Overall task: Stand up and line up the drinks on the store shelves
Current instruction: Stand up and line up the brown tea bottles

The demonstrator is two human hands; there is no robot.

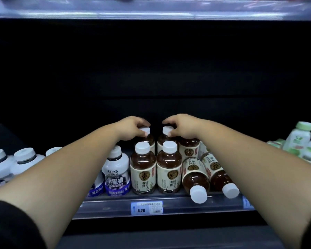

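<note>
A dark store shelf (pixel 169 201) is spanning the whole view, its back in shadow under the lit edge of the upper shelf (pixel 151 13). A person in black sleeves is reaching both bare forearms in over the shelf's front rail.

The left hand (pixel 131 127) is curling its fingertips around the white cap of the rear left brown bottle (pixel 148 139), and the right hand (pixel 182 126) is pinching the cap of the rear right brown bottle (pixel 164 138). These two bottles are standing upright side by side in the second row at mid-shelf.

On the left, the white juice bottles (pixel 0 164) are standing along the front, partly hidden by the left forearm, and the purple-labelled juice bottle (pixel 116 171) is sitting just beside the brown drinks. At the far right, a pale green-capped bottle (pixel 299 139) is standing among blurred packs of the same kind.

Directly in front of the held pair, the front left brown bottle (pixel 143 169) and the front right brown bottle (pixel 169 169) are standing upright and touching. Another upright brown bottle (pixel 188 148) is showing under the right wrist.

To its right, the two fallen brown bottles (pixel 195 177) are lying on their sides next to each other, caps poking over the shelf's front edge.

A blue price tag (pixel 147 207) reading 4.20 is sitting on the rail below.
</note>
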